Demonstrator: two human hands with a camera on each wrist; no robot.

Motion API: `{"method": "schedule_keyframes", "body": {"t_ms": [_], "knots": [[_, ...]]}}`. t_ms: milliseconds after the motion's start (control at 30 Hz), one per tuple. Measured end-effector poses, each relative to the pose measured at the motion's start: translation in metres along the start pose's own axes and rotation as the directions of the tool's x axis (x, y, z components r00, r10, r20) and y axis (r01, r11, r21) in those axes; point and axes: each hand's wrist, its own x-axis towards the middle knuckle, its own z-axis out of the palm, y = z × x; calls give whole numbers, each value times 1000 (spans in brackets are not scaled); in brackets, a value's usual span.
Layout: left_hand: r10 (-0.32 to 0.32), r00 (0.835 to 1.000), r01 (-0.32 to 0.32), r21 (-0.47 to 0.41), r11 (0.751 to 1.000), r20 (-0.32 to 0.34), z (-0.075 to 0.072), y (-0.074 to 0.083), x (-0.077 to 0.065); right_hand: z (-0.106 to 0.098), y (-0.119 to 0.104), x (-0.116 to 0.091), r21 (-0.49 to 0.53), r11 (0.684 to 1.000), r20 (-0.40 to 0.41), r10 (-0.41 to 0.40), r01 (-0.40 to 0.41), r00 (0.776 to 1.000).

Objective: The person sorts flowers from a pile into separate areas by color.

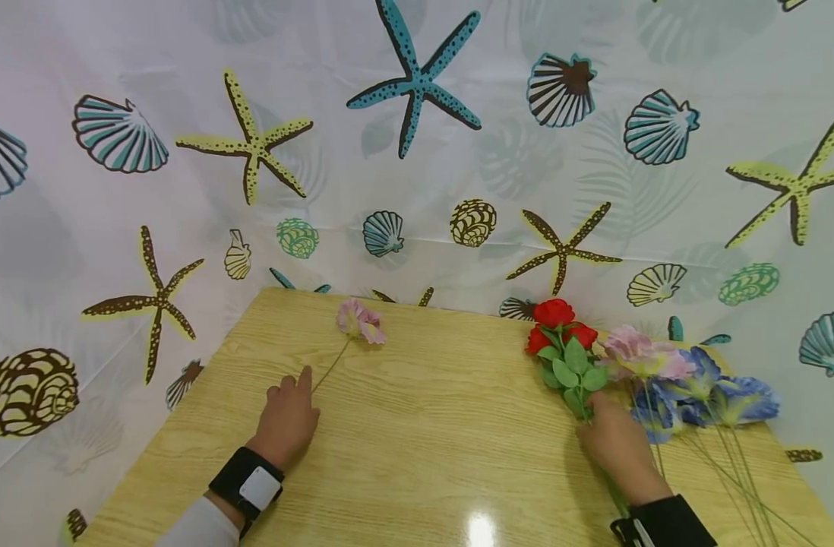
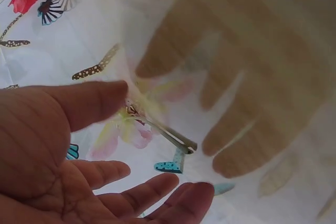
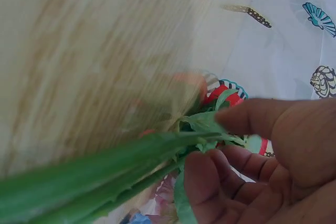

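Note:
In the head view, a pink artificial flower (image 1: pixel 361 321) lies toward the far left of the table, its thin stem running back to my left hand (image 1: pixel 287 422). The left wrist view has that hand's fingers (image 2: pixel 152 195) loosely extended, apart from the stem's cut end (image 2: pixel 186 146). On the right, my right hand (image 1: pixel 618 441) is at the leafy stems of a bunch of red artificial roses (image 1: pixel 554 313). From the right wrist, the green stems (image 3: pixel 121 166) run between the thumb and the curled fingers (image 3: pixel 202 182), which pinch them just below the leaves.
Beside the roses at the right lie another pink flower (image 1: pixel 646 353) and several blue flowers (image 1: pixel 741 399), their long stems crossing toward the near edge. The wooden table (image 1: pixel 431 425) meets a white curtain (image 1: pixel 451 182) printed with starfish and shells behind and at the sides.

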Motion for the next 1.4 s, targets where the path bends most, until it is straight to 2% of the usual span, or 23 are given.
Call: {"method": "schedule_keyframes", "body": {"t_ms": [167, 300, 367, 467, 533, 567, 633, 767, 867, 1000, 1100, 1267, 1400], "knots": [[-15, 1000, 15, 29, 999, 19, 1, -4, 4, -8, -1, -3, 22, 1000, 8, 6, -6, 1000], [22, 999, -23, 39, 999, 32, -2, -5, 6, -14, -2, -8, 13, 1000, -83, -16, 17, 996], [47, 998, -48, 35, 998, 35, -4, -5, 7, -15, -3, -10, -8, 999, -172, -50, 49, 984], [69, 996, -70, 13, 997, 55, -8, -5, 10, -14, -2, -10, -58, 995, -303, -100, 87, 948], [64, 995, -64, -3, 998, 80, -10, -5, 13, -13, -1, -10, -103, 990, -357, -127, 96, 925], [64, 994, -63, -9, 998, 92, -11, -5, 14, -12, 0, -9, -124, 988, -364, -132, 93, 922], [69, 991, -66, -21, 998, 119, -12, -5, 15, -10, 3, -9, -163, 983, -356, -140, 86, 924], [93, 983, -88, -37, 995, 160, -10, -6, 18, -6, 6, -9, -213, 975, -305, -130, 66, 943], [109, 977, -100, -59, 993, 185, -6, -9, 21, -5, 7, -10, -222, 973, -306, -133, 66, 943], [105, 972, -86, -96, 992, 211, 0, -12, 23, -4, 5, -11, -214, 974, -311, -142, 76, 940], [71, 973, -36, -164, 986, 219, 3, -12, 20, -5, -1, -12, -192, 978, -303, -140, 83, 943], [33, 969, 55, -344, 937, 246, 1, -2, 14, -6, -16, -15, -131, 987, -277, -123, 90, 953], [29, 971, 80, -436, 897, 238, -3, 9, 9, -3, -29, -18, -51, 991, -273, -133, 124, 953]]}}
